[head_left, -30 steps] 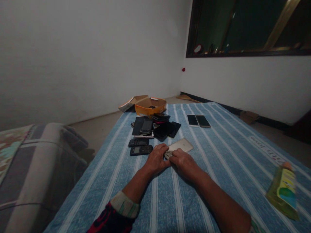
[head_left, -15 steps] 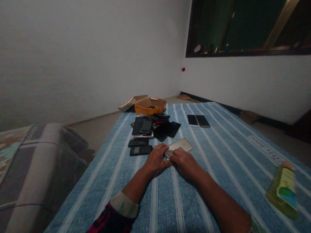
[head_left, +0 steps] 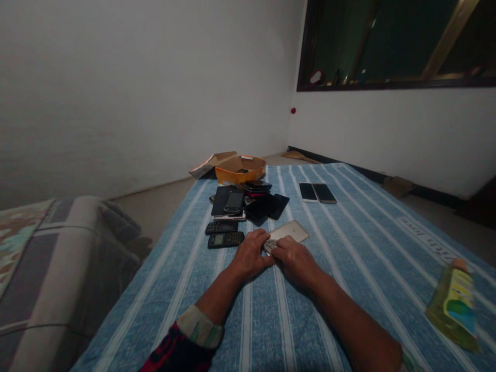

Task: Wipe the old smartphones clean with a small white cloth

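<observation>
A pale gold smartphone lies back side up on the striped cloth, its near left end covered by my hands. My left hand grips that end, thumb stretched along the near side. My right hand is closed over the phone, fingers pinching a pale crumpled piece of cloth against it. Just left of my left hand lie two black keypad phones, the nearer one and the farther one. Beyond my hands, several dark smartphones are heaped and stacked.
An open orange box stands at the far end of the blue striped cloth. Two smartphones lie side by side at the back right. A bottle of yellow-green liquid lies at the right. A blanket-covered piece of furniture is at the left.
The view has shifted very slightly. Both hands stay at the gold smartphone, with no clear movement of the phone or the cloth piece.
</observation>
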{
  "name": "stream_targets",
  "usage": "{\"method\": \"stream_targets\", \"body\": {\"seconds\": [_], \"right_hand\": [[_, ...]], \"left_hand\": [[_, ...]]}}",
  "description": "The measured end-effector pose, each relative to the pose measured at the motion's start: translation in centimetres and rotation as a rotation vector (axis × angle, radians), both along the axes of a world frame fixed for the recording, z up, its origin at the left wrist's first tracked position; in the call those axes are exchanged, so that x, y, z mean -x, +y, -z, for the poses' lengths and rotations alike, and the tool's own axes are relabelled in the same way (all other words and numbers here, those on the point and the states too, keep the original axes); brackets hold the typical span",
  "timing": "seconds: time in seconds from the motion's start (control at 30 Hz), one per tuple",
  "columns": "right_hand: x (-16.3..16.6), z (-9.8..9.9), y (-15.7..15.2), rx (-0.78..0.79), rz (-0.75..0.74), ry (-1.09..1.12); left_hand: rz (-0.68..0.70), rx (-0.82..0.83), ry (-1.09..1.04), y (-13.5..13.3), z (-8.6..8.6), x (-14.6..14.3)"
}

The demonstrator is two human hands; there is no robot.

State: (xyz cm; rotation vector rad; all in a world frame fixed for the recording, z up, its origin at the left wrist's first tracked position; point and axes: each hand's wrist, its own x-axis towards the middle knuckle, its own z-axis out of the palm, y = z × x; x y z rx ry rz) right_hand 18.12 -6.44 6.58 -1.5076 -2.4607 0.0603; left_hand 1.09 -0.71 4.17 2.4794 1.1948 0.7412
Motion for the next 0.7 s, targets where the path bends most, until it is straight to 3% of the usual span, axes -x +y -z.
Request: {"method": "stream_targets", "body": {"seconds": [0.3, 0.53, 0.7], "right_hand": [[-3.0, 0.2, 1.0, 0.0, 0.128, 0.029], [-0.4, 0.7, 0.0, 0.005, -0.009, 0.076], [0.5, 1.2, -0.2, -0.052, -0.022, 0.097]], "left_hand": [[-0.001, 0.05, 0.019, -0.2, -0.8, -0.1], [-0.015, 0.017, 0.009, -0.1, -0.1, -0.2], [-0.024, -0.007, 0.024, 0.0, 0.2, -0.1]]}}
